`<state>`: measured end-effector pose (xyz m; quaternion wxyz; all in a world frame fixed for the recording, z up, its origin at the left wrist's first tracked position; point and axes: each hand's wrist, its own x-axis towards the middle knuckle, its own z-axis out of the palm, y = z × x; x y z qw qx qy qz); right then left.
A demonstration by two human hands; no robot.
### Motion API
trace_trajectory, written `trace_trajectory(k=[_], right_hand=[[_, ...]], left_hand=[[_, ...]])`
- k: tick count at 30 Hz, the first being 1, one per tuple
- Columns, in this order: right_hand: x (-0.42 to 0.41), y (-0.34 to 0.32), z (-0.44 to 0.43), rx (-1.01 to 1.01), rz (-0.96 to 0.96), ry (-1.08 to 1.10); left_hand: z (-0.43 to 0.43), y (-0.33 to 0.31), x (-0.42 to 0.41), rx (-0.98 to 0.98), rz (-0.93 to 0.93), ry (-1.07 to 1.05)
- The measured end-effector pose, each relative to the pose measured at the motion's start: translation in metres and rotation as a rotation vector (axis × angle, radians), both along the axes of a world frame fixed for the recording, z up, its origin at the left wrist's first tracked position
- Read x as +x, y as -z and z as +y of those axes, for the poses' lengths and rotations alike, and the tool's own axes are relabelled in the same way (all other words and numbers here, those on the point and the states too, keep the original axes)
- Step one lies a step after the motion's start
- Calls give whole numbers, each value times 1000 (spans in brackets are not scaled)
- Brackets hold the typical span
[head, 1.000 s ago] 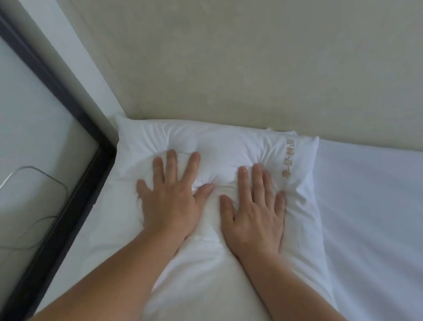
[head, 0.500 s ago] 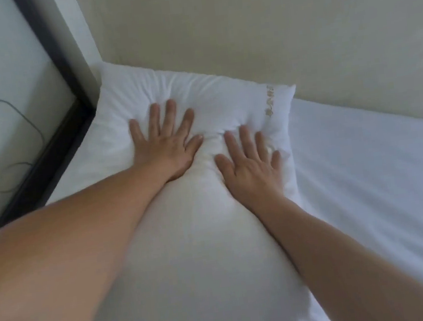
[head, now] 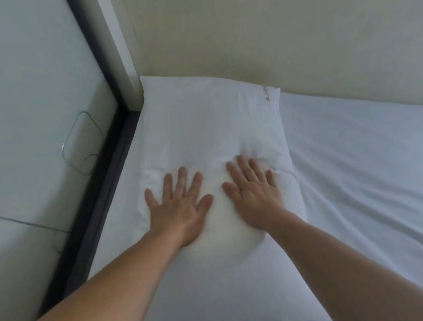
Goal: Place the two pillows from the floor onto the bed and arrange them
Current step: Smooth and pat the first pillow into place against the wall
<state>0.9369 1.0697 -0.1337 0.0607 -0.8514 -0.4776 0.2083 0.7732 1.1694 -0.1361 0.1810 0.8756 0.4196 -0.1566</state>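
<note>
We see one white pillow [head: 209,123] lying flat on the bed [head: 364,169], its far end pushed into the corner where the bed meets the wall [head: 269,27]. It runs lengthwise away from that wall. Small gold stitching marks its far right corner. Its near part is dented and creased; the far part is plump.

Nothing readable here

Only marking is a small gold embroidered line near the far right corner of the pillow [head: 209,123], by the wall, and it's too tiny and blurry to make out any characters.
</note>
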Motion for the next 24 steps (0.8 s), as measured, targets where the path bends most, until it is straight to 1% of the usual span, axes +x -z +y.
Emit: trace_trajectory(k=[1,3,4,5,6,7,9,10,11,14,16,17,19,21,22,24], right_hand=[[10,8,-16,-63,-18,103],[37,14,-57,-212,-25,400],[46,12,-78,-244,-4,529],[46,9,-96,-229,42,616],[38,4,-110,-193,114,667],[22,0,-120,-152,199,714],[-19,-4,-133,-144,344,836],[-37,-4,-138,-147,371,902],[-51,-6,-139,-135,367,947],[-69,-22,-127,-73,273,959],[-83,-28,-123,-44,225,896],[-91,-28,-125,-43,204,844],[-100,-32,-129,-79,187,771],[-92,-40,-124,-105,164,805],[-81,-43,-118,-99,110,815],[-48,-47,-94,-37,-71,745]], left_hand=[[-2,11,-25,-3,104,-50],[4,20,-79,2,309,-242],[6,17,-101,23,378,-323],[7,14,-114,46,367,-394],[5,10,-119,40,287,-431],[1,4,-117,-40,153,-485],[-18,-7,-101,-354,-96,-626],[-28,-10,-94,-443,-172,-682],[-34,-11,-88,-450,-224,-703],[-26,-11,-89,-276,-369,-664],[-10,-12,-103,-154,-422,-631],[-4,-12,-111,-114,-418,-622],[5,-13,-123,-99,-336,-595],[11,-14,-125,-84,-215,-530],[16,-14,-120,-40,-190,-511],[33,-22,-89,85,-249,-455]])
